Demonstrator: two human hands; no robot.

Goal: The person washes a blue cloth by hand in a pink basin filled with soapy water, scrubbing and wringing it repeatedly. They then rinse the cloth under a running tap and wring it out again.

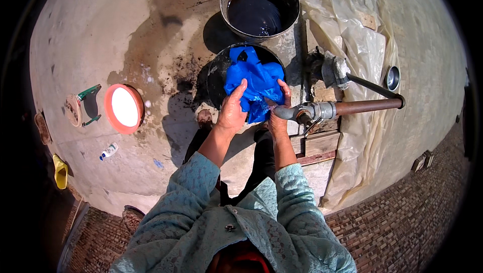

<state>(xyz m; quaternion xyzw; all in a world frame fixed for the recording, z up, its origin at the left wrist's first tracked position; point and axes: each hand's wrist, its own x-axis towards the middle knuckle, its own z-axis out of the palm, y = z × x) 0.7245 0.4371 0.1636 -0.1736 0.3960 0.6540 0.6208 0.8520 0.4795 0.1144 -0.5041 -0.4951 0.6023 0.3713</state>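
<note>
Two-sided grip: left hand (pixel 232 114), right hand (pixel 277 125), half-curled around crumpled blue plastic-looking sheet (pixel 254 77)
Sheet: likely light, limp, slippery
Folds: best held between palms

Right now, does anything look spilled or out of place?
Yes: dark debris is scattered left of the nearer black tub, a damp-looking stain darkens the concrete, and a white bottle lies on its side rather than upright.

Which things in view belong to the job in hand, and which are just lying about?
In the job:
blue material, held by the left hand and right hand
black basin, beneath it
metal spout, beside the right hand

Apparently just lying about:
orange basin
white-and-blue bottle
round metal bowl
</note>
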